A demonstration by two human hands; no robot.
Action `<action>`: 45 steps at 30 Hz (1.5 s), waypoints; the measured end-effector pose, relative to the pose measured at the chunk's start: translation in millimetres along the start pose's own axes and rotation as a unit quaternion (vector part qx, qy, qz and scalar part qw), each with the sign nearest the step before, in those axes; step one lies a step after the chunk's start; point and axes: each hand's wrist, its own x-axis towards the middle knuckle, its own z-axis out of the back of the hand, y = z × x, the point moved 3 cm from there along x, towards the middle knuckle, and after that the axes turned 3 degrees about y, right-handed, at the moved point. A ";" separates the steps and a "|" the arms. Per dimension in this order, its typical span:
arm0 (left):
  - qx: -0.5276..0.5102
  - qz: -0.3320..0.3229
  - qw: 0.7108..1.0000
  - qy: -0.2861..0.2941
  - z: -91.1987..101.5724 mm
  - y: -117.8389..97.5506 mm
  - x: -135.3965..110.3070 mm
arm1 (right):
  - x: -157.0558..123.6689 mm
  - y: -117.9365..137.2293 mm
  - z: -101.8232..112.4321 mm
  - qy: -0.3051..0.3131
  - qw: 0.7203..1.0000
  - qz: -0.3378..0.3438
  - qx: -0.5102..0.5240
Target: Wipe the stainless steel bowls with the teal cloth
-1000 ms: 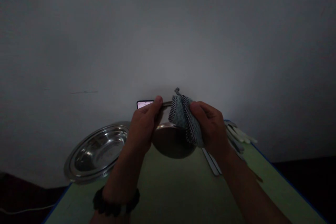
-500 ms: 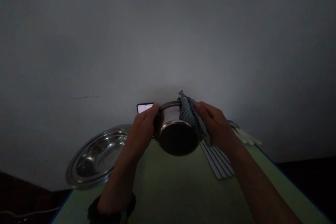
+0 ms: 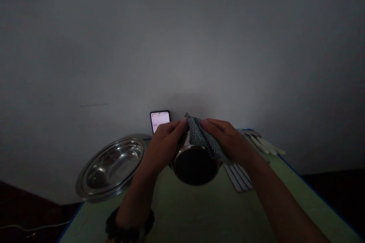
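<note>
Above table, left hand gripping pot, right hand pressing cloth

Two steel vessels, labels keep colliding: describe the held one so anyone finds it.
At the green table, mid-frame. The small steel pot sits between the left hand and right hand, tipped with its dark base toward the camera, a checked cloth pressed on it. The wide shallow basin at left lies mouth-up, untouched.

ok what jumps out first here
Dead centre, the left hand grips a steel pot, base toward the camera, while the right hand presses a checked cloth on it. Behind glows a phone; a steel basin sits at the green table's left edge.
</note>
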 end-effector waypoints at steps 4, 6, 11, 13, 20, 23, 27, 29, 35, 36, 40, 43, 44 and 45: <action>-0.061 0.007 0.998 -0.023 -2.5 1.0 0.5 | 0.6 1.2 2.4 -0.005 0.999 0.027 0.026; -0.116 0.022 0.992 -0.052 -1.1 4.7 1.6 | 0.0 2.7 3.6 -0.012 0.999 0.036 0.037; -0.199 0.047 0.969 -0.140 13.2 14.3 3.0 | -3.7 5.5 11.5 -0.029 0.999 0.031 -0.026; -0.178 0.041 0.972 -0.148 19.2 14.2 1.8 | -4.4 4.8 11.1 -0.016 0.998 0.020 -0.052; -0.071 0.034 0.990 -0.116 22.3 8.0 -0.4 | -0.3 3.6 -0.5 -0.088 0.996 0.020 0.008; 0.016 0.027 0.996 -0.081 22.8 7.5 0.8 | 0.8 0.5 1.6 -0.110 0.994 0.001 -0.002; 0.121 -0.004 0.993 -0.004 20.3 4.3 -2.2 | 0.3 -3.2 6.1 -0.146 0.988 0.010 -0.044; 0.117 -0.031 0.993 0.003 17.9 0.4 -5.4 | 0.0 -5.1 4.5 -0.159 0.985 -0.004 -0.073; 0.132 -0.044 0.988 0.062 7.5 -4.0 -8.3 | -0.9 -6.3 -12.8 -0.092 0.995 -0.043 -0.009; 0.135 -0.040 0.989 0.047 8.3 -2.9 -7.3 | -1.7 -5.0 -15.9 -0.059 0.997 -0.039 0.021; 0.093 -0.011 0.996 -0.006 14.2 4.4 -2.2 | -7.5 2.1 -22.4 0.103 0.985 -0.023 0.139; 0.048 0.009 0.999 -0.004 16.1 8.2 -0.3 | -9.1 2.8 -17.7 0.146 0.977 -0.024 0.154; 0.038 0.013 0.999 -0.003 16.4 8.7 -0.2 | -8.3 1.7 -15.1 0.139 0.981 -0.023 0.136; 0.033 0.015 0.999 -0.003 16.5 8.9 -0.2 | -7.0 -0.1 -12.4 0.126 0.985 -0.022 0.114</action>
